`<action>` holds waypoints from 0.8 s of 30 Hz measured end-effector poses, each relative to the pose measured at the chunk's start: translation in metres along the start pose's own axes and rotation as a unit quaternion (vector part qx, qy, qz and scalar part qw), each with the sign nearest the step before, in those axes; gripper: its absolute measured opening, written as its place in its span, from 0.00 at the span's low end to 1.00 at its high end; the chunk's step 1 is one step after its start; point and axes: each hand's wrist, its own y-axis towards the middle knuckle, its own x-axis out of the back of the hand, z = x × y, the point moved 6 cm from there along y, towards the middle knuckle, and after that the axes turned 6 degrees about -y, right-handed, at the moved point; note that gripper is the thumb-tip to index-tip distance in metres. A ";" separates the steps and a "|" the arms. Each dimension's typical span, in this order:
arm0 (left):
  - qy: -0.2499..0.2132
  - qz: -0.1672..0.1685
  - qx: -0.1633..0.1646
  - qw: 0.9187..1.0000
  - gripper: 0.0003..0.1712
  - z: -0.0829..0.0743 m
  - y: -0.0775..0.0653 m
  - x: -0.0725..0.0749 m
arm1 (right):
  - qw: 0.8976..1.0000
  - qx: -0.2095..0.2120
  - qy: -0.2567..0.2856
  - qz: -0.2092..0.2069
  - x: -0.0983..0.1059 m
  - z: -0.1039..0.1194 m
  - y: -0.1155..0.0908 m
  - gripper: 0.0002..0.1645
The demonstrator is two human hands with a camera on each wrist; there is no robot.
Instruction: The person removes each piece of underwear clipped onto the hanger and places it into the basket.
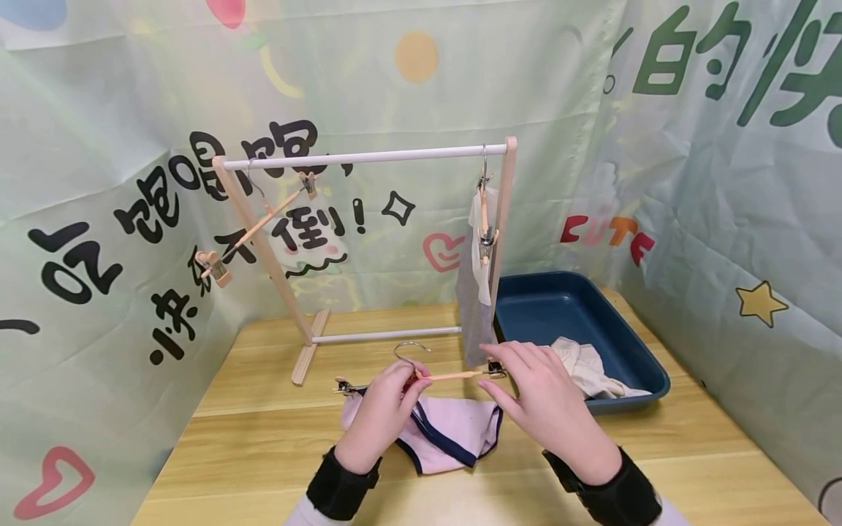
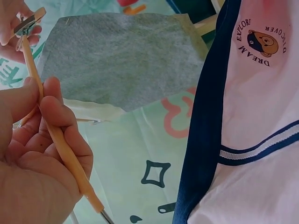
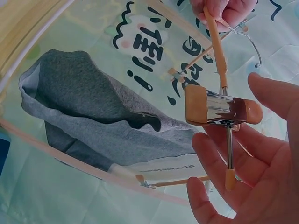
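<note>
My left hand [image 1: 376,409] pinches the wooden bar of a clip hanger [image 1: 455,376] close to its metal hook. At the bar's right end my right hand [image 1: 544,394] has thumb and fingers spread around a wood-and-metal clip [image 3: 224,109]. The thumb stands apart from the clip, and the fingers are close beside it. Pink briefs [image 1: 454,427] with navy trim are below the hanger, partly hidden by my left hand. The left wrist view shows a bear print on the briefs. The hanger's other clip [image 1: 342,386] is at their upper left corner.
Behind my hands stands a small clothes rack [image 1: 388,155]. An unloaded clip hanger [image 1: 266,217] hangs at its left, and a grey and white garment [image 1: 475,307] at its right. A blue basin [image 1: 552,299] at right holds off-white cloth [image 1: 585,369].
</note>
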 end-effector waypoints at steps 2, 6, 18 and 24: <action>0.003 0.002 0.000 1.000 0.04 -0.001 0.000 0.000 | 1.000 0.001 0.003 -0.005 0.001 0.001 0.000 0.31; 0.013 0.004 -0.006 1.000 0.04 -0.002 0.001 -0.001 | 1.000 0.011 0.010 -0.021 0.003 0.003 0.000 0.31; 0.038 0.008 -0.032 0.999 0.04 -0.005 0.001 -0.002 | 0.995 0.057 0.023 -0.073 0.006 0.017 0.000 0.28; 0.041 0.010 -0.044 0.998 0.04 -0.007 0.001 -0.004 | 0.994 0.075 0.029 -0.071 0.002 0.027 -0.002 0.27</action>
